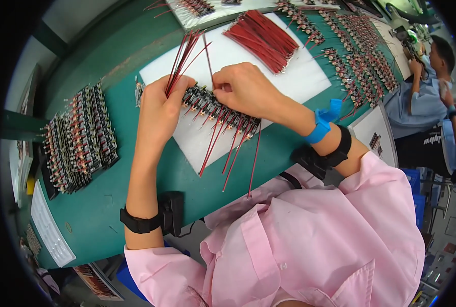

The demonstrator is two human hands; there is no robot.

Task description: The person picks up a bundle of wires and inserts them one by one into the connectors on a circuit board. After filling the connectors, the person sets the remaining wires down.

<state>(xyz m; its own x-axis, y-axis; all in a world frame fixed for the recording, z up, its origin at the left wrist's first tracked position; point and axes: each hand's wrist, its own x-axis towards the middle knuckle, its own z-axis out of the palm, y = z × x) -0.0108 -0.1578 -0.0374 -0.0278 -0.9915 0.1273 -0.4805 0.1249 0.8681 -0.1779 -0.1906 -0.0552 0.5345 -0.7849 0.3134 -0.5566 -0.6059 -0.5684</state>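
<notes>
My left hand [161,105] is closed around a loose bundle of thin red and dark wires [181,64] that sticks up past the thumb. Its fingertips rest at the left end of a strip of small circuit boards [228,117]. Over the same strip, my right hand [248,89] pinches a single dark red wire [208,59], whose upper part rises away from me. Its lower end is hidden by the fingers. From the strip's near side, several red and black wires [230,156] hang toward me. A white foam sheet [187,146] lies underneath.
A thick pile of red wires [263,41] lies on the sheet's far part. Stacked board strips [82,135] stand at left on the green table [136,194]; more wired strips [358,61] spread at far right. Another person [427,97] sits at right.
</notes>
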